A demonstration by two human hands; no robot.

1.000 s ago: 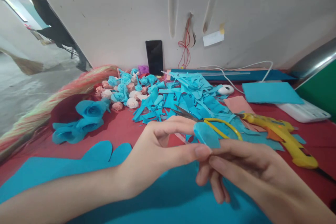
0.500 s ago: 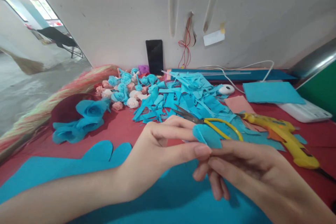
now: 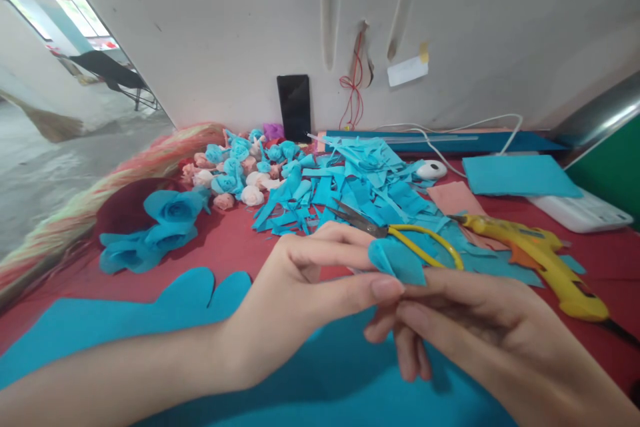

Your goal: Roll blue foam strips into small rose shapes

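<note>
A small rolled blue paper petal [image 3: 399, 261] is pinched between the thumb and fingers of my left hand [image 3: 310, 280]. My right hand [image 3: 465, 320] meets it from the other side, its index fingertip against the petal's lower edge and its other fingers curled below. Part of the petal is hidden by my left thumb. Under both hands lies a large blue paper sheet [image 3: 320, 380]. Two rounded blue petal pieces [image 3: 187, 288] rest at its upper edge. Just beyond my fingers are scissors with yellow handles [image 3: 425, 247], blades pointing left.
A yellow glue gun [image 3: 540, 257] lies at right, near a pink paper piece [image 3: 457, 203]. Blue paper scraps [image 3: 350, 180] are heaped at the back, beside small paper roses [image 3: 235, 173]. Larger blue flowers [image 3: 173, 207] sit at left. A black phone [image 3: 294, 107] leans on the wall.
Both hands hold nearly the same pose. The petal has shifted very slightly to the right, and the lower fingers of my right hand have moved slightly left.
</note>
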